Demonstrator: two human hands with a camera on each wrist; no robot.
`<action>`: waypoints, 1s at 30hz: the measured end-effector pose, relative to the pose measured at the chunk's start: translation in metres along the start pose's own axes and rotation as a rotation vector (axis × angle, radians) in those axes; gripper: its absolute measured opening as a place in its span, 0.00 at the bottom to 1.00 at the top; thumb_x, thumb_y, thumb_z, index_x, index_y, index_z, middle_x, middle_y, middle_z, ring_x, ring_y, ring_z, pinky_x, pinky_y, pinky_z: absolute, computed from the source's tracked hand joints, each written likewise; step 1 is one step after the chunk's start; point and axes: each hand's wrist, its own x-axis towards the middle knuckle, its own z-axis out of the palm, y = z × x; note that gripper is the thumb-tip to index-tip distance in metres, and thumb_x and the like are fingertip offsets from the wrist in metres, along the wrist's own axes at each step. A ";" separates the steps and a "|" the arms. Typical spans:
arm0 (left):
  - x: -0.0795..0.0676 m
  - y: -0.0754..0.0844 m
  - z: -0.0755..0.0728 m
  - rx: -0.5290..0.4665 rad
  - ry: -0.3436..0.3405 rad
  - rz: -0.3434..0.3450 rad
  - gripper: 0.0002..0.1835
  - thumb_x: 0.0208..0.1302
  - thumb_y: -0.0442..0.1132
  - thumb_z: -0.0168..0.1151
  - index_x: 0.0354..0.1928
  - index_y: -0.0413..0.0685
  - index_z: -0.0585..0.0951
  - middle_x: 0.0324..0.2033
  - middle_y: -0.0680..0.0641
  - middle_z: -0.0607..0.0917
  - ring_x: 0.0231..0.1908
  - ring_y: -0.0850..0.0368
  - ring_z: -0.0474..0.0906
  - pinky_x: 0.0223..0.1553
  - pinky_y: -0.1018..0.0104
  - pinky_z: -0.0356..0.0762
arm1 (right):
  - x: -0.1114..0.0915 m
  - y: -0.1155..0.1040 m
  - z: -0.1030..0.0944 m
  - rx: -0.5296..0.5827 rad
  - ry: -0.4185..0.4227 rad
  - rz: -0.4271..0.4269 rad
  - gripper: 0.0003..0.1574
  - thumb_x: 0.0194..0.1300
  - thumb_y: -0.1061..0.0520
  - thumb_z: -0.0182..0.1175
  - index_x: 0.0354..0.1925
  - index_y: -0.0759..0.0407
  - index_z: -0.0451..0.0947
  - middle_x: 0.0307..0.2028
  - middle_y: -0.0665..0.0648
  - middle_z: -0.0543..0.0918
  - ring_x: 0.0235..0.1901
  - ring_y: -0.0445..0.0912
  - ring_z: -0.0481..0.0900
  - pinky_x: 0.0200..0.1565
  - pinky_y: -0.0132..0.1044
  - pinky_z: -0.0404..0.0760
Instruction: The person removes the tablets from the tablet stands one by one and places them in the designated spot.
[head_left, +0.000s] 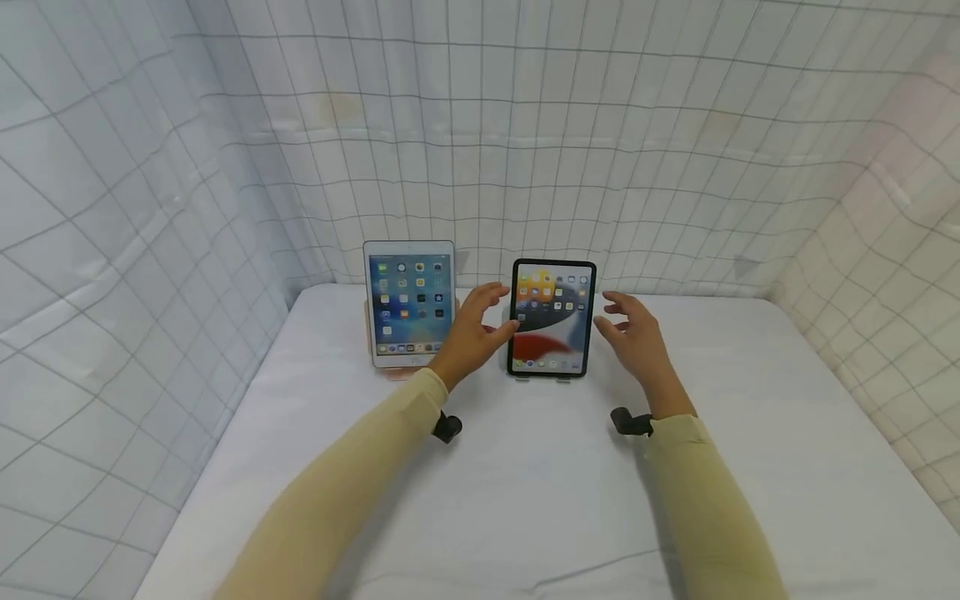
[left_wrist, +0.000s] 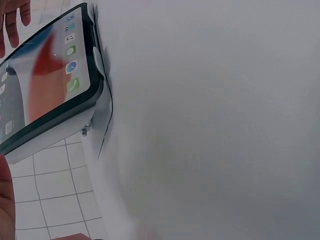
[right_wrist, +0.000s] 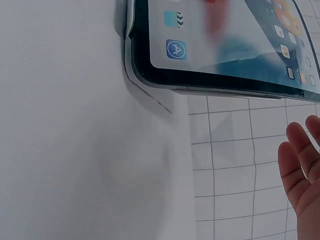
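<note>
A black tablet (head_left: 553, 317) stands upright on a small stand (head_left: 551, 377) near the back of the white desk (head_left: 525, 500). The left hand (head_left: 474, 333) hovers at its left edge, fingers loose and spread, thumb just by the frame. The right hand (head_left: 636, 337) hangs just beside its right edge, fingers relaxed, grasping nothing. A white tablet (head_left: 409, 302) stands to the left.

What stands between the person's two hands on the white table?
In the head view, the black-framed tablet stands on its stand between the left hand and right hand, screen lit.
</note>
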 end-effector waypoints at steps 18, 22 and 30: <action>0.029 -0.008 0.012 0.021 -0.011 -0.129 0.29 0.63 0.44 0.57 0.66 0.65 0.62 0.64 0.58 0.61 0.57 0.60 0.66 0.51 0.64 0.72 | 0.020 0.005 0.024 0.118 0.049 0.020 0.32 0.63 0.49 0.57 0.64 0.46 0.63 0.57 0.50 0.71 0.47 0.45 0.73 0.47 0.43 0.74; 0.030 -0.008 0.014 0.007 -0.006 -0.136 0.29 0.64 0.42 0.56 0.66 0.66 0.61 0.62 0.57 0.64 0.52 0.60 0.68 0.47 0.65 0.74 | 0.021 0.006 0.028 0.118 0.075 -0.003 0.30 0.64 0.53 0.57 0.64 0.49 0.63 0.54 0.53 0.73 0.45 0.45 0.74 0.47 0.42 0.74; 0.030 -0.009 0.016 0.032 0.008 -0.148 0.30 0.65 0.37 0.52 0.66 0.69 0.61 0.59 0.57 0.67 0.49 0.61 0.69 0.44 0.65 0.74 | 0.026 0.007 0.032 0.139 0.096 -0.034 0.30 0.64 0.59 0.55 0.64 0.49 0.63 0.52 0.55 0.72 0.45 0.46 0.73 0.47 0.43 0.73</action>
